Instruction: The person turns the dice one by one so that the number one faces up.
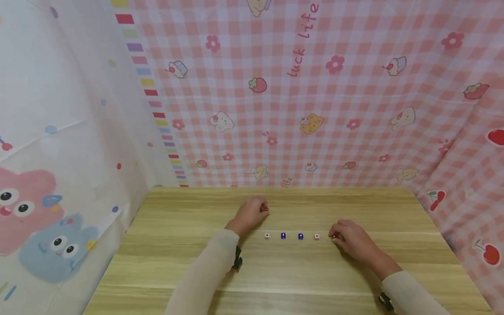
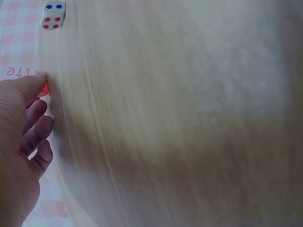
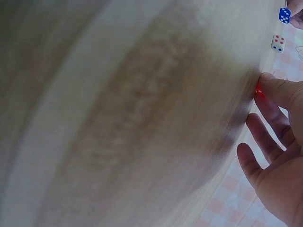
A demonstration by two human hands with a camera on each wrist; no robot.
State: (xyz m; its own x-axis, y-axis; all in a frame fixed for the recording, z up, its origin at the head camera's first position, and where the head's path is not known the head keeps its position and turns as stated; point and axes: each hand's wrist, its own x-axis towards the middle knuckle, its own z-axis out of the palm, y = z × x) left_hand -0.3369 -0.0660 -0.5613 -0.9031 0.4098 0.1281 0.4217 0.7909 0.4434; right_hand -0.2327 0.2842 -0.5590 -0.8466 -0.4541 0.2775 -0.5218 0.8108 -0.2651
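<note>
My left hand [image 1: 252, 213] pinches a red die [image 1: 266, 209] between thumb and fingertips, behind the left end of a row of dice. The row runs from a white die [image 1: 267, 236] through a blue die [image 1: 283, 236] and a second blue die [image 1: 300, 236] to another white die [image 1: 316, 237]. At the row's right end, my right hand [image 1: 354, 240] pinches another red die [image 1: 334, 236] low over the table. Its thumb and fingers partly cover that die, whose red side [image 3: 259, 88] shows in the right wrist view.
A wood-grain table [image 1: 299, 271] lies under both hands. Behind it hangs a pink checked cloth [image 1: 275, 105], with a white printed cloth [image 1: 78, 144] at the left. More printed cloth [image 1: 472, 183] hangs along the right edge. Dark straps sit at both sleeves' wrists.
</note>
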